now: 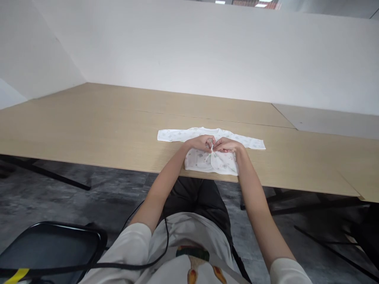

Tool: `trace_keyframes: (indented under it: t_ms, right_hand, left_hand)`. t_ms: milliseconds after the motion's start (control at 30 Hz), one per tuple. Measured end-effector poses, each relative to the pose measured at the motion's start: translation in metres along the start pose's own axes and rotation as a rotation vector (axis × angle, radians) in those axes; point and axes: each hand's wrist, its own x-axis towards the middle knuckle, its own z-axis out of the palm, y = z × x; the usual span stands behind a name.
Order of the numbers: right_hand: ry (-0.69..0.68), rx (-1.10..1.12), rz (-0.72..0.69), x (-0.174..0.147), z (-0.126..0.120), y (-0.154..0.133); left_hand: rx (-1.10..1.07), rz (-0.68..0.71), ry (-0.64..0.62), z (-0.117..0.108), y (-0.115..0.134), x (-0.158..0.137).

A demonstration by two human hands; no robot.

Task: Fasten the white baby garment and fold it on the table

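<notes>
Baby shirt (204,159) on wooden table (89,122), white walls (207,51).

A long, light wooden table (89,118) runs across the middle, and a second tabletop (331,120) sits next to it at 3 o'clock. Plain white walls (207,51) stand behind, with ceiling lights (260,4) at 12 o'clock. The floor (74,201) is dark grey, with a black chair (50,244) at 8 o'clock.
</notes>
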Motion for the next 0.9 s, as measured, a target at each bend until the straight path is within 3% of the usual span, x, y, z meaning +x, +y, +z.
trace_keyframes:
  t_ms: [167, 367, 567, 900]
  right_hand:
    - [-0.01, -0.004, -0.077, -0.002, 0.003, -0.005]
    - [-0.016, 0.007, -0.05, -0.004, 0.005, -0.011]
    - [0.029, -0.053, 0.009, 0.0, 0.003, -0.004]
    - [0.049, -0.149, 0.08, 0.002, 0.005, -0.002]
  left_hand:
    - [-0.009, 0.001, -0.019, -0.002, -0.005, 0.0]
    - [0.027, -0.02, -0.026, -0.005, -0.017, 0.002]
    - [0.017, -0.044, -0.011, -0.003, -0.012, 0.001]
    - [0.342, -0.119, 0.178, -0.01, -0.005, -0.005]
